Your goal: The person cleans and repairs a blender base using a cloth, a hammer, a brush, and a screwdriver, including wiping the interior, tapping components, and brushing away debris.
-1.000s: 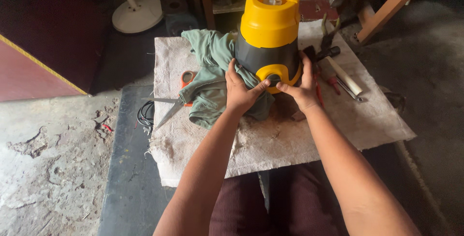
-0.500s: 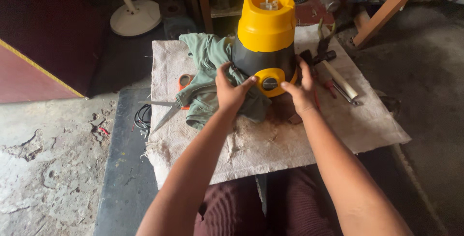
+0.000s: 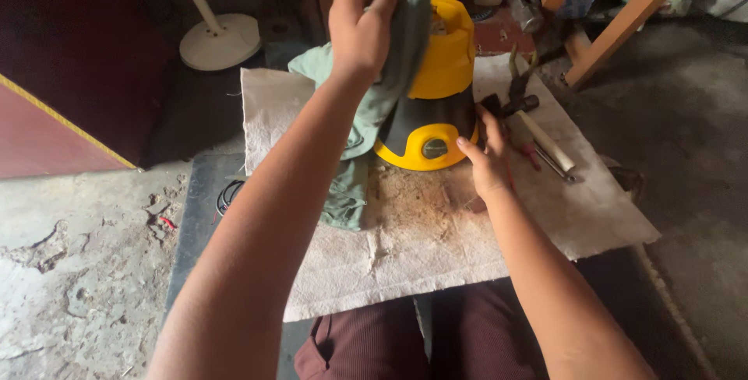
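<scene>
A yellow and black appliance base (image 3: 436, 100) stands upright on a dirty white cloth sheet (image 3: 436, 240) spread over a low table. My left hand (image 3: 360, 22) is raised above it, gripping a pale green rag (image 3: 382, 92) that drapes down the appliance's left side onto the sheet. My right hand (image 3: 487, 158) rests with its fingers against the lower right side of the yellow base, near a round knob (image 3: 434, 148).
Hand tools (image 3: 538, 142), among them a wooden-handled one and pliers, lie to the right of the appliance. A white round fan stand (image 3: 220, 37) sits at the back left. Wooden legs (image 3: 623, 18) slant at the back right. Cracked concrete floor (image 3: 62, 271) lies left.
My left hand left the appliance's front, took the green rag and lifted it up over the appliance's top. The right hand stayed at the base's right side. The camera moved closer.
</scene>
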